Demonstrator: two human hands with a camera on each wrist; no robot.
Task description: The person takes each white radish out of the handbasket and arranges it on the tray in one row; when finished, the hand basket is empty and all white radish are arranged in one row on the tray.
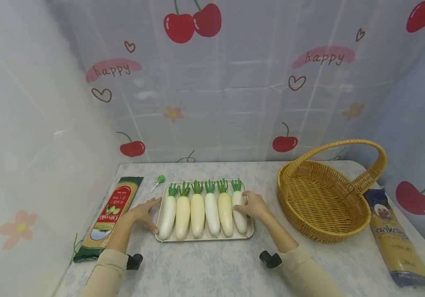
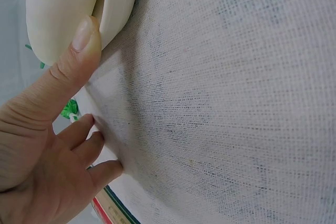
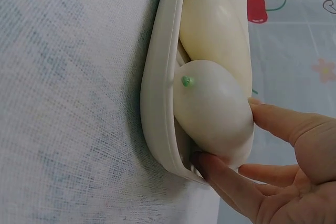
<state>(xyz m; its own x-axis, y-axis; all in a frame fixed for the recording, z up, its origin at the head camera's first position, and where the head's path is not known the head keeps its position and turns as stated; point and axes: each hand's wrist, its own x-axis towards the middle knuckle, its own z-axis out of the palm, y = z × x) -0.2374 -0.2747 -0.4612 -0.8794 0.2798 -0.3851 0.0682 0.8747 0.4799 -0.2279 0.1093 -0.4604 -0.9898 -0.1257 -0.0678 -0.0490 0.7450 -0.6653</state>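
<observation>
A white rectangular tray [image 1: 249,231] holds a row of several white and cream radishes with green stubby tops. My right hand [image 1: 254,205] grips the rightmost white radish [image 1: 239,214], which lies in the tray. In the right wrist view, the thumb presses the upper side of that radish [image 3: 215,111] and the fingers reach down its outer side by the tray wall. At the tray's left end is my left hand [image 1: 144,213], fingers spread. Its thumb [image 2: 79,51] touches the tray's edge beside the leftmost radish [image 1: 167,216]; the other fingers are apart from the tray.
A wicker basket [image 1: 323,202] with a tall handle stands to the right, beside a yellow pasta packet [image 1: 401,243]. At left lies a green and red packet [image 1: 110,216], partly behind my left forearm. A green lollipop [image 1: 160,179] lies behind the tray's left corner.
</observation>
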